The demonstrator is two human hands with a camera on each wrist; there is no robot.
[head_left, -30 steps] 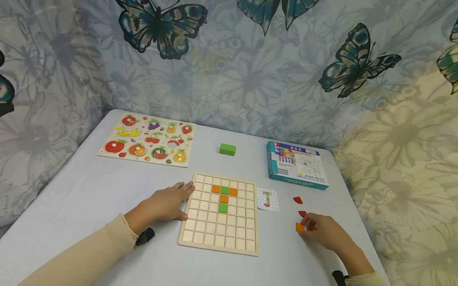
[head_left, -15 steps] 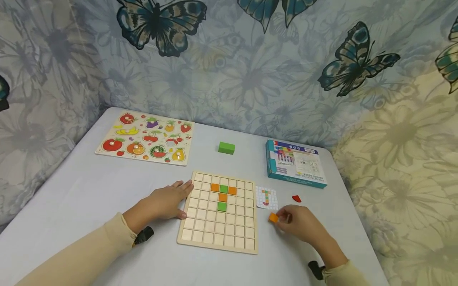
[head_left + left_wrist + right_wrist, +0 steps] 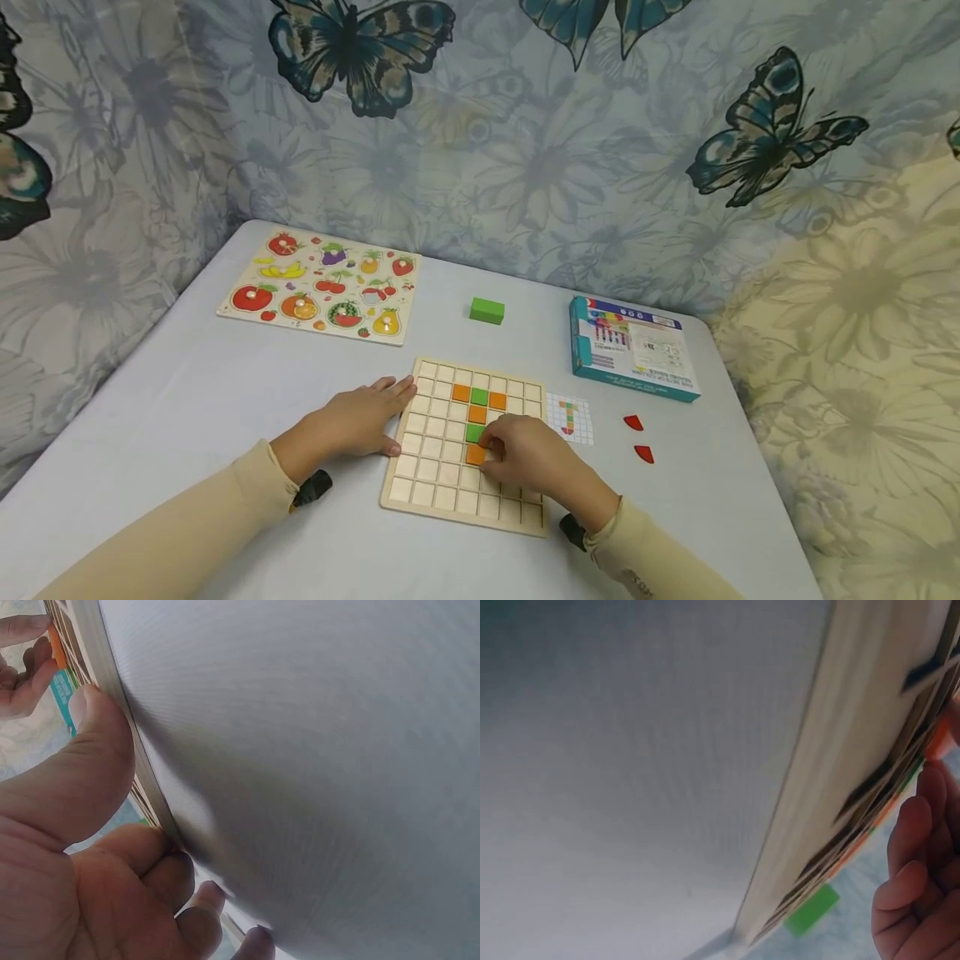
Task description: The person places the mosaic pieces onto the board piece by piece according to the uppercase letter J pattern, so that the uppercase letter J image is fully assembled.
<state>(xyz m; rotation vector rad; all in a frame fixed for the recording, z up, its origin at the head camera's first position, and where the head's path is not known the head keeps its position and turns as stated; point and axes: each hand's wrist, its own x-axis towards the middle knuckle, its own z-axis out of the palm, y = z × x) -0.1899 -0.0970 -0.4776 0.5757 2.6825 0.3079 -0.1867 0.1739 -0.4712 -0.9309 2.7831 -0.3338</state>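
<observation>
A wooden grid board (image 3: 431, 471) lies on the white table, with orange and green square tiles set in a T shape in its cells. My right hand (image 3: 528, 454) pinches an orange tile (image 3: 475, 454) at the cell just below the lower green tile (image 3: 474, 432). In the left wrist view that orange tile (image 3: 56, 646) shows between the right thumb and finger. My left hand (image 3: 360, 418) rests along the board's left edge, fingers extended, with its thumb (image 3: 105, 742) against the rim. A pattern card (image 3: 570, 419) with a coloured figure lies against the board's right side.
Two red quarter-round pieces (image 3: 643, 454) lie right of the card. A teal-sided box (image 3: 636, 348) stands at the back right and a green block (image 3: 487, 311) behind the board. A fruit peg puzzle (image 3: 318, 287) lies at the back left.
My right hand has carried the orange tile leftward from beside the red pieces to the board, leaving both red pieces in sight. My left hand keeps its place at the board's edge.
</observation>
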